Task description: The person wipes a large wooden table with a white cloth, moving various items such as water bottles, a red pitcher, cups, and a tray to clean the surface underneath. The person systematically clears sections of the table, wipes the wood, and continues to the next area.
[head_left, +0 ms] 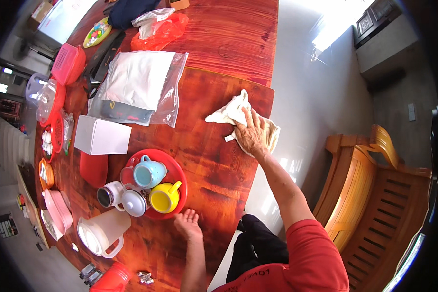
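Cloth (pixel 238 117), cream-coloured and crumpled, lies near the right edge of the wooden table (pixel 214 160), a little right of the frame's centre, and the right hand (pixel 251 134) lies flat on top of it, fingers spread and pressing down rather than gripping. The arm behind it runs down to a red sleeve at the lower right. The left hand (pixel 187 223) rests lower down, just below centre, palm on the bare wood with the fingers loosely extended and holding nothing; its fingertips come just up to the rim of a red tray (pixel 176 171). On that tray stand a light blue cup (pixel 149 173), a yellow cup (pixel 164 197) and a pale lidded pot (pixel 133 202), with a white mug (pixel 110 193) just beside the tray's left edge. Lower left of that sits a translucent white jug (pixel 102 231) with a handle. A white box (pixel 101 136) is left of centre, and above it a large clear plastic bag (pixel 138 87) holding white sheets. A red plastic bag (pixel 163 30) lies at the top of the frame. Beyond the table's right edge, at the right of the frame, stands a wooden bench (pixel 374 190).
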A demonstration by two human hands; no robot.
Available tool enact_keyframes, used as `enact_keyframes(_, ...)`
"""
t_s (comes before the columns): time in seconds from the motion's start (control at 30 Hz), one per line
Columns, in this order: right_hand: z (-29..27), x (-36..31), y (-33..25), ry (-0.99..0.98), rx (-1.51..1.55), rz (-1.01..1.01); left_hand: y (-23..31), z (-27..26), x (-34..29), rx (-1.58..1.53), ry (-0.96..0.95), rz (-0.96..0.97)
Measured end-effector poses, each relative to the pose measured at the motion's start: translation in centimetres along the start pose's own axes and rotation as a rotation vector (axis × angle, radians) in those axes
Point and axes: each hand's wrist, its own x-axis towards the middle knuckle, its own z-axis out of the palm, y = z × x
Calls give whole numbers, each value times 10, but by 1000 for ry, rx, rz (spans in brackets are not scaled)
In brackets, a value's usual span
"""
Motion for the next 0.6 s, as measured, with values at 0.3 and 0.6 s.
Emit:
enact_keyframes(0.3, -11, -116, -51, -274, 31, -76, -19, 59, -31, 1183, -563, 1058)
enact_keyframes(0.6, -7, -65, -19, -301, 13, -169, -13, 120, -17, 1509, -601, 976)
